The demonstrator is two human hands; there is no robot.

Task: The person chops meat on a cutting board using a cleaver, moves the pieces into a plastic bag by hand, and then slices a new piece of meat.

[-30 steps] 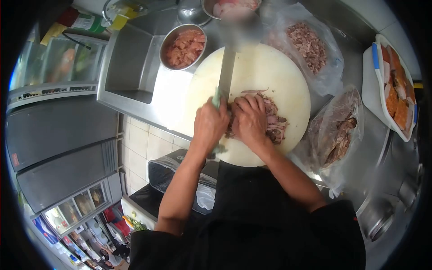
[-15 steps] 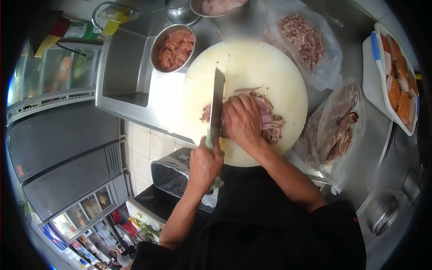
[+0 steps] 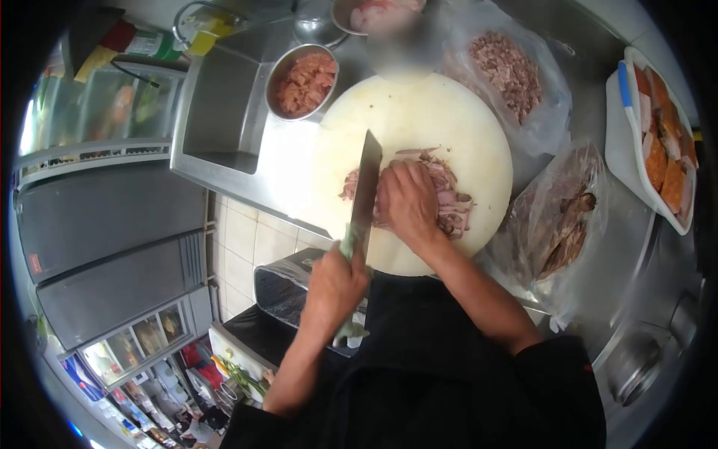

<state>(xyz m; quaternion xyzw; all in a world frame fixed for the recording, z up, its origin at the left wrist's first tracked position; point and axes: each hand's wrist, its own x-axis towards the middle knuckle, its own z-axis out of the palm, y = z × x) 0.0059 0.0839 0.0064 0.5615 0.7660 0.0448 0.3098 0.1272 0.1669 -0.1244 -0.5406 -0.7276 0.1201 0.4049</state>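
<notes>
My left hand (image 3: 336, 290) is closed round the green-wrapped handle of a large cleaver (image 3: 366, 183), whose blade points away from me over the round white cutting board (image 3: 419, 105). Close to the right of the blade, my right hand (image 3: 407, 200) presses down on cooked meat, fingers bent and together. Cut meat strips (image 3: 453, 209) spread out to the right of that hand, and smaller pieces (image 3: 349, 184) lie left of the blade. The meat directly under my right hand is mostly hidden.
Beyond the board stand a metal bowl of raw meat (image 3: 307, 81) and a bag of diced meat (image 3: 508, 71). At right are a bag with dark meat (image 3: 562, 224) and a white tray (image 3: 634, 150) of roasted pieces. A sink (image 3: 222, 112) and a lined bin (image 3: 280, 288) are at left.
The view has shifted a little, so the surroundings sit slightly farther right. The cleaver leans a bit more and its blade is nearer my right hand. Both hands keep their hold.
</notes>
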